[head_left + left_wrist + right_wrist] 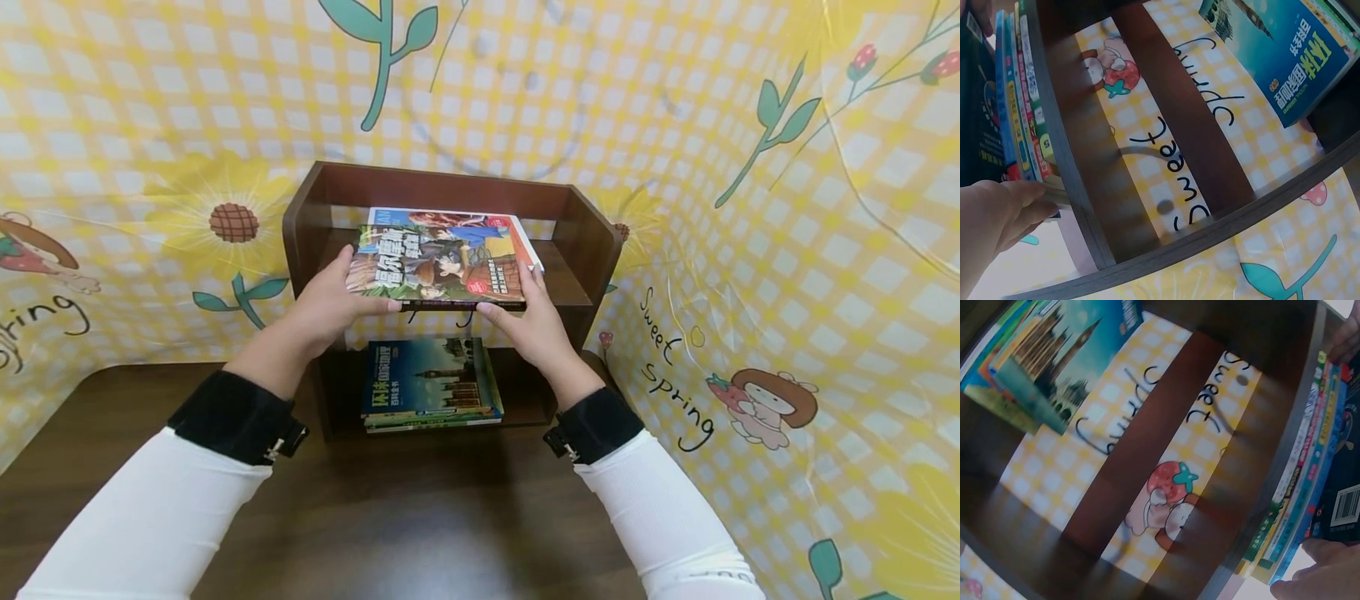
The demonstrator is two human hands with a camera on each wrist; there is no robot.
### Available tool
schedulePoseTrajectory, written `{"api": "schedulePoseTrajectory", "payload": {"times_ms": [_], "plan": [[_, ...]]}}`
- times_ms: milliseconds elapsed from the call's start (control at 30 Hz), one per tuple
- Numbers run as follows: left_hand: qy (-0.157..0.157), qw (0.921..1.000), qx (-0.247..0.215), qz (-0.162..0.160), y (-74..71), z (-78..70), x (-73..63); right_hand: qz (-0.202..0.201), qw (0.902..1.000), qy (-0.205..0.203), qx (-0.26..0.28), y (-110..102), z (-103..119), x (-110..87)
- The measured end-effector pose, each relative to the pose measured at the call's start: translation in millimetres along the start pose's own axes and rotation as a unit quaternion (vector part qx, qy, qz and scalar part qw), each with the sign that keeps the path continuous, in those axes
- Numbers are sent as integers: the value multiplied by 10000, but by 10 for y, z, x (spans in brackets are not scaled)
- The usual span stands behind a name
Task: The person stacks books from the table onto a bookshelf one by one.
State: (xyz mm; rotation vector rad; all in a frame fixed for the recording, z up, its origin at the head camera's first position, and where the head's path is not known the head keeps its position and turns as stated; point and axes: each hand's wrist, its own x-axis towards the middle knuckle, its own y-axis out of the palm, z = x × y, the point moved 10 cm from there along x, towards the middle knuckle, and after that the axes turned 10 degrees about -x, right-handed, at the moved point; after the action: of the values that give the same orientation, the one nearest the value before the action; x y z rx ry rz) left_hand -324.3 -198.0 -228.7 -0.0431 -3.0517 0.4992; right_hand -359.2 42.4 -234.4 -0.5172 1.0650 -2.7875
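My left hand (330,293) and right hand (537,318) hold a comic-style illustrated book (442,260) by its two sides, thumbs along the near edge. Its cover faces up. Beneath and behind it, another colourful book (517,227) with a white edge shows on the upper shelf. In the right wrist view, the held book's dark back cover (1342,509) carries a barcode, close over a stack of books (1300,475). The same stack (1025,112) appears in the left wrist view beside the left fingers. Whether the held book touches the stack, I cannot tell.
A brown wooden two-level shelf (450,177) stands on a dark wooden table (420,500). On its lower level lies a stack of books topped by a blue book (423,375) with a clock tower. Yellow checked cloth (675,108) hangs behind and at both sides.
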Motion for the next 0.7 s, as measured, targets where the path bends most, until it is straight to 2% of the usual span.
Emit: {"api": "schedulePoseTrajectory", "payload": {"times_ms": [200,400,567,700], "plan": [[7,9999,30,132,-7,-7,98,87,9972,-67,-736,-15,-23,93],[-51,9999,10,160,0,-45,208,150,9872,2,-1590,-64,-17,223],[-87,9996,-109,237,-6,-67,280,260,9843,98,-1745,-70,-10,329],[-232,9994,-136,199,-25,-46,327,296,9826,112,-1828,-67,1,391]]}}
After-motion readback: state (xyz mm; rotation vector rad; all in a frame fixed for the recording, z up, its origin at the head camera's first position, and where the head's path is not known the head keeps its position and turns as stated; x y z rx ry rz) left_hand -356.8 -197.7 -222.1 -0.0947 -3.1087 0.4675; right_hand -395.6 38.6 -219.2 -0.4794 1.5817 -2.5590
